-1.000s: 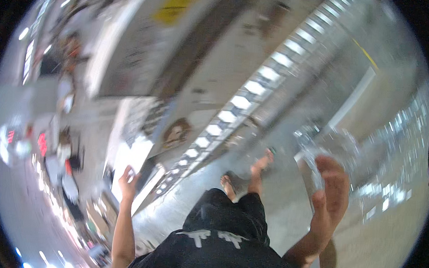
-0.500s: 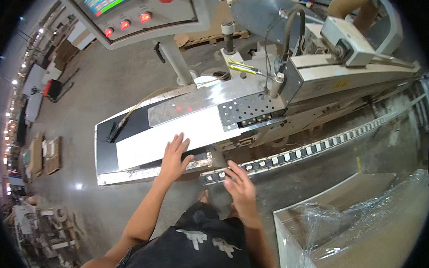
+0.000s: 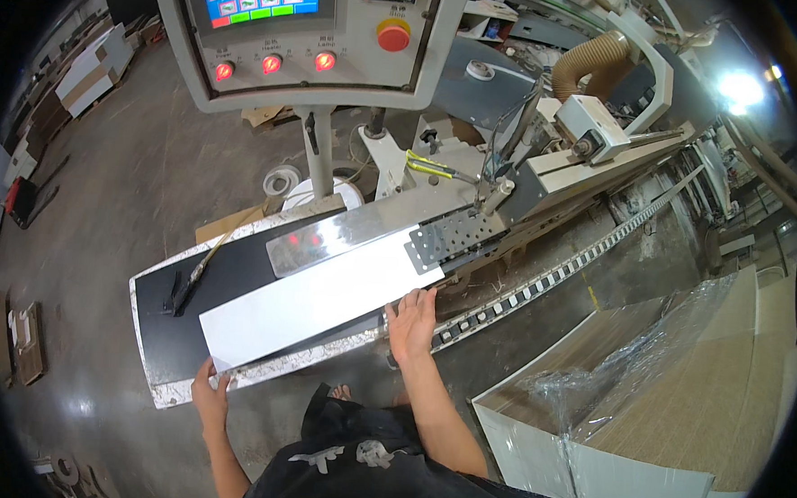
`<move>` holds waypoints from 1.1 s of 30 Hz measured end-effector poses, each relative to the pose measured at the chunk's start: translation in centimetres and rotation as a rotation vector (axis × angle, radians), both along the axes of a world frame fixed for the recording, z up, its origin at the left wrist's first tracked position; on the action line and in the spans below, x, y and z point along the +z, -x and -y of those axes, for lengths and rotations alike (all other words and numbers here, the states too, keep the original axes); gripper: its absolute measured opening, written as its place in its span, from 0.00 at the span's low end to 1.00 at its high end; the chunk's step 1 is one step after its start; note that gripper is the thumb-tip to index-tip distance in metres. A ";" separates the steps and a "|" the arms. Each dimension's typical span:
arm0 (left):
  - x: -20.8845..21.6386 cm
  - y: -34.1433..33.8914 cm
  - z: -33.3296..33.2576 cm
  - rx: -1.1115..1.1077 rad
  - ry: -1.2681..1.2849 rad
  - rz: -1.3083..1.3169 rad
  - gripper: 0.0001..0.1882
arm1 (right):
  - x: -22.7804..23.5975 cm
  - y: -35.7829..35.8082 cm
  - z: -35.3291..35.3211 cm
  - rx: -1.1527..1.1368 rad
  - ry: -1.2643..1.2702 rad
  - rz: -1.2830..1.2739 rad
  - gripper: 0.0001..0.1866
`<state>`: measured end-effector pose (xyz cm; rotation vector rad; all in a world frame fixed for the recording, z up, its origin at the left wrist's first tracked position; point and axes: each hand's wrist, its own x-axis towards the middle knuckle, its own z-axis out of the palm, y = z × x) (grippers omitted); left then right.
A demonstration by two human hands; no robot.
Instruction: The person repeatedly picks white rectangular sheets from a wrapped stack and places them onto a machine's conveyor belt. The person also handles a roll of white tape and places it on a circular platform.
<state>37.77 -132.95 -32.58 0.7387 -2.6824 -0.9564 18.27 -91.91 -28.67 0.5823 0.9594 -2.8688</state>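
A long white panel [image 3: 315, 300] lies slantwise on the black tabletop [image 3: 169, 327] of a machine. Its far right end reaches a perforated metal plate [image 3: 453, 236]. At the panel's near left corner, my left hand [image 3: 211, 400] is closed on it, fingers at the end and thumb by the near edge. My right hand [image 3: 411, 326] touches the near edge close to the perforated plate, with its fingers stretched out. Both palms are turned away from view.
A control panel [image 3: 353, 89] with a screen and lit knobs stands above the table. A yellow cutter [image 3: 434, 166] and a black-handled tool [image 3: 187, 288] lie on the machine. A roller rail [image 3: 540, 292] runs right, beside a film-wrapped stack of boards [image 3: 644, 388].
My left hand has moved off the panel's top to its near left corner. My right hand has come from the air to the near edge. The view has shifted.
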 end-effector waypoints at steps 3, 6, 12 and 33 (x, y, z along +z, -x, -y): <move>-1.7 0.3 0.6 0.055 -0.046 -0.051 0.28 | -0.4 0.1 0.3 -0.103 0.044 0.029 0.26; -2.6 0.5 -0.5 0.038 -0.100 -0.163 0.25 | -1.4 1.0 -0.9 -0.145 0.159 0.080 0.34; -1.3 3.4 -5.8 -0.055 -0.028 -0.132 0.25 | -0.6 3.1 -6.0 -0.067 0.015 0.014 0.52; -1.5 15.5 -22.9 -0.350 0.537 -0.009 0.27 | -2.7 14.4 -25.9 -0.135 -0.013 -0.104 0.58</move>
